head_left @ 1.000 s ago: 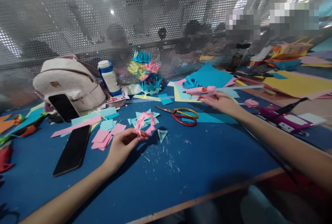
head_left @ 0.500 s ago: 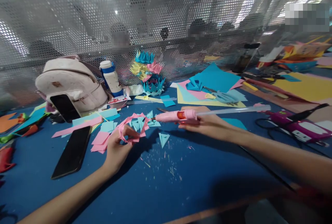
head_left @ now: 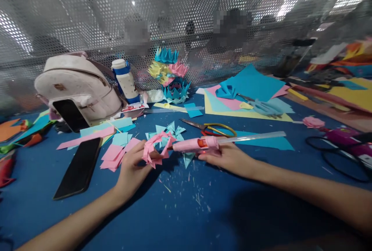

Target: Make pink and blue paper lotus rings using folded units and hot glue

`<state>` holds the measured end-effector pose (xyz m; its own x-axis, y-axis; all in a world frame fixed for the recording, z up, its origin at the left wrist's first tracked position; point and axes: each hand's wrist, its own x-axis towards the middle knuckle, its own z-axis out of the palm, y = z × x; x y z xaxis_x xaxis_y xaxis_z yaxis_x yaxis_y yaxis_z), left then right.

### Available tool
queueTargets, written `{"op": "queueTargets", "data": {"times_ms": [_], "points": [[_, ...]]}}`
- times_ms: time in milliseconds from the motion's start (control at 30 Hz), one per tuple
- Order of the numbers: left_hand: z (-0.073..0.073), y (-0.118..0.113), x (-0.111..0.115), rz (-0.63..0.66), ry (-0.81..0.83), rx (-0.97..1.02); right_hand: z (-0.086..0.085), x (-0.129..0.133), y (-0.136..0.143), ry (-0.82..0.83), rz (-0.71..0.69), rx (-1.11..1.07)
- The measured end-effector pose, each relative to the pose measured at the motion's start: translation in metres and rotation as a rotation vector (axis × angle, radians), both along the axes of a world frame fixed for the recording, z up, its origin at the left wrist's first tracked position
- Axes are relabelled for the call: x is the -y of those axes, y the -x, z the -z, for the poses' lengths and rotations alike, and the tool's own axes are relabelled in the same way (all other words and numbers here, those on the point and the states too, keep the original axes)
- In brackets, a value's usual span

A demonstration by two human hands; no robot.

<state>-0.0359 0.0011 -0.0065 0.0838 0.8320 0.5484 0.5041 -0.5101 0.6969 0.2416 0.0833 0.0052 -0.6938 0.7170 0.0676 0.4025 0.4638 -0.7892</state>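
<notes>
A ring of folded pink paper (head_left: 149, 151) is pinched in my left hand (head_left: 133, 169), held just above the table. My right hand (head_left: 226, 160) is wrapped round a pink hot glue gun (head_left: 194, 145), with a clear glue stick (head_left: 255, 138) poking out of its back. The gun's dark nozzle points left and meets or nearly meets the ring's right side. Light-blue folded paper pieces (head_left: 171, 129) lie behind the ring; one light-blue triangle (head_left: 188, 159) is partly under the gun. Pink paper squares (head_left: 112, 156) lie left of my left hand.
Scissors (head_left: 219, 129) lie behind the glue gun. A black phone (head_left: 78, 167) lies at left, near a white backpack (head_left: 78, 84) and a bottle (head_left: 124, 80). Paper flowers (head_left: 176, 90) stand at the back. Coloured sheets (head_left: 255, 84) and a purple device with a cable (head_left: 343, 142) are at right.
The pink ring has turned to show its round opening and moved right, and the glue gun's nozzle now points at its right side. The scissors have come into fuller view as my right hand lowered.
</notes>
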Motion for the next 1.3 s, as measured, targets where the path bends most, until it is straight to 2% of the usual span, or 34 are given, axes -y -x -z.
{"op": "queueTargets", "data": {"times_ms": [167, 300, 467, 633, 933, 1300], "points": [[0.004, 0.0026, 0.0022, 0.057, 0.001, -0.038, 0.0009, 0.0003, 0.0021, 0.04, 0.033, -0.025], [0.0042, 0.0025, 0.0024, 0.045, -0.04, -0.08, 0.001, 0.0021, 0.0034, 0.026, 0.007, -0.076], [0.0056, 0.003, 0.002, 0.033, -0.042, -0.098, -0.001, 0.0028, 0.003, -0.028, -0.027, -0.014], [0.0036, 0.0023, 0.0015, 0.034, -0.067, -0.106, 0.0, 0.0018, 0.0031, -0.048, -0.061, -0.044], [0.0044, 0.0021, -0.0016, 0.076, -0.13, -0.103, -0.0006, 0.0018, 0.0029, -0.042, -0.063, -0.016], [0.0036, 0.0021, -0.0015, 0.062, -0.136, -0.117, -0.0032, 0.0025, 0.004, -0.064, -0.043, -0.016]]}}
